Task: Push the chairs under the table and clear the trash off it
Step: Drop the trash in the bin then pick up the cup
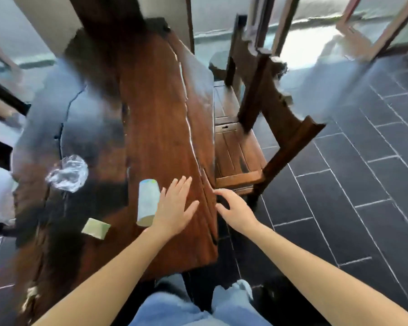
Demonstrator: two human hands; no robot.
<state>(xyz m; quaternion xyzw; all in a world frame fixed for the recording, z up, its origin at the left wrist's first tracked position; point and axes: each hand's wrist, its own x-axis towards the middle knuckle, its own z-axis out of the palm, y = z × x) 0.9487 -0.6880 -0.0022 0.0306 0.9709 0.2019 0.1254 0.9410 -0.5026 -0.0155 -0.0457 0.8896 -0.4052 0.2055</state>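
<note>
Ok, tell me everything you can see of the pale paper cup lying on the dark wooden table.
The pale paper cup lies on its side on the dark wooden table, open mouth toward the person. It looks like white paper with faint blue and green print near its far end. It seems undented, though the frame is blurred. The left hand is spread open at its right side, apparently touching it. A small green packet lies apart, to its left.
</note>
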